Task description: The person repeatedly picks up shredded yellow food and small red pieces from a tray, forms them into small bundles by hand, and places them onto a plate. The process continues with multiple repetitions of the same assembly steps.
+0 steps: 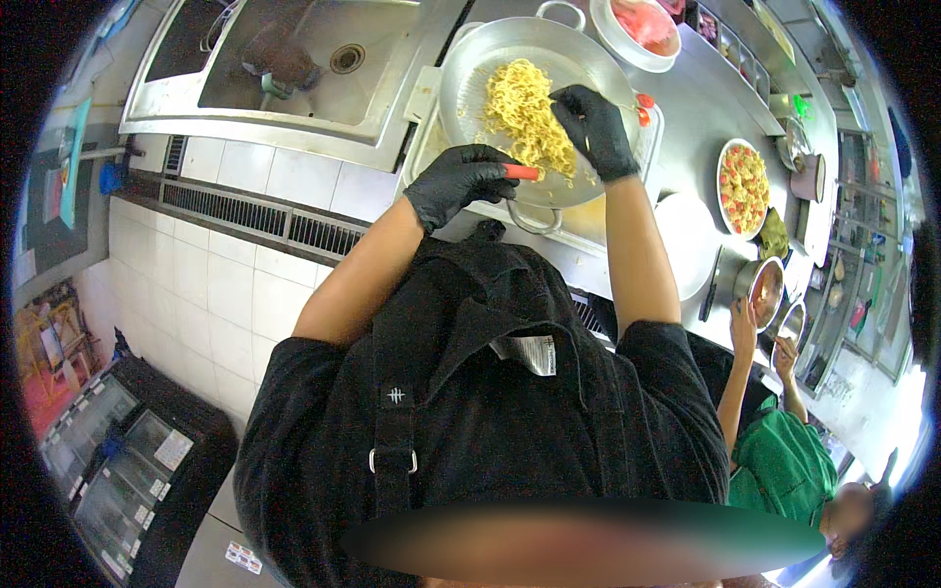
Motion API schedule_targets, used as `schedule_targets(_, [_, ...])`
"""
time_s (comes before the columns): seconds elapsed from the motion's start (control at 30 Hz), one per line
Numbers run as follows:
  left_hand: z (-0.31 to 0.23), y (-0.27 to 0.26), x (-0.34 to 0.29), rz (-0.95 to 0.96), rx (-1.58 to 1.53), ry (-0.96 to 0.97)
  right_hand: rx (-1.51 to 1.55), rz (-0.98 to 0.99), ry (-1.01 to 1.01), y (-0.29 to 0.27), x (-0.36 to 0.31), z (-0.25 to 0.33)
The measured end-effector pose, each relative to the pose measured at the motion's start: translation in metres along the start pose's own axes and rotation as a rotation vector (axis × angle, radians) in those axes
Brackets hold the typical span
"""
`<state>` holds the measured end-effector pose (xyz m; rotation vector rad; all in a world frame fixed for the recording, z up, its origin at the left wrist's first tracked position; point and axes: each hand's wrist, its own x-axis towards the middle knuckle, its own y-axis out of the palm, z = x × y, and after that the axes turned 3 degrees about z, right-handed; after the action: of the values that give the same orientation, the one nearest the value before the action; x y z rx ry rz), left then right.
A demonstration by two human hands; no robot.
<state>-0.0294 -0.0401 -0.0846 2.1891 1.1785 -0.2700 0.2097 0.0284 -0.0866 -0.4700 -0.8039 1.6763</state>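
Note:
A wide, shallow metal pan (466,83) with loop handles stands in front of me, with a heap of yellow noodles (520,108) in it. My left hand (456,183), in a black glove, is closed on a short red stick-like piece (521,171) at the pan's near edge; its kind cannot be made out. Also black-gloved, my right hand (596,132) is over the noodles' right side with its fingers curled together. What those fingers hold, if anything, is hidden. Another small red piece (644,108) shows at the pan's right rim.
A sink (382,73) is at the far left. On the steel counter to the right are a white bowl of red food (642,29), an oval plate of chopped food (743,186), a white round board (683,245) and a knife (713,284). A co-worker in green (784,456) handles metal bowls.

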Motion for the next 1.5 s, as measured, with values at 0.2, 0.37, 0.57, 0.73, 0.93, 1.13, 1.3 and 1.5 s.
schedule_targets(0.2, [-0.004, -0.04, -0.011, 0.113, -0.23, 0.069, -0.147, 0.073, 0.153, 0.074, 0.082, -0.089])
schedule_targets(0.37, [-0.011, -0.067, -0.007, 0.128, -0.173, 0.059, -0.243, 0.298, 0.048, 0.061, 0.07, -0.048])
schedule_targets(0.57, [-0.03, -0.077, 0.002, 0.112, -0.172, 0.02, -0.094, 0.0, -0.007, -0.015, 0.059, -0.016])
schedule_targets(0.73, [-0.053, -0.069, 0.009, 0.108, -0.118, 0.025, 0.241, -0.51, -0.059, -0.083, 0.045, 0.095])
schedule_targets(0.93, [-0.05, -0.076, 0.012, 0.164, -0.071, 0.084, -0.339, -0.259, -0.076, -0.015, -0.015, 0.058])
schedule_targets(1.13, [-0.046, -0.085, -0.001, 0.095, 0.027, 0.031, -0.34, 0.059, 0.156, 0.014, -0.061, 0.016])
schedule_targets(1.3, [-0.041, -0.078, -0.002, 0.054, -0.029, 0.03, -0.317, -0.018, 0.247, 0.03, -0.032, 0.008])
schedule_targets(1.5, [-0.043, -0.066, -0.02, 0.007, -0.083, 0.095, -0.678, 0.027, 0.239, 0.059, -0.023, 0.028])
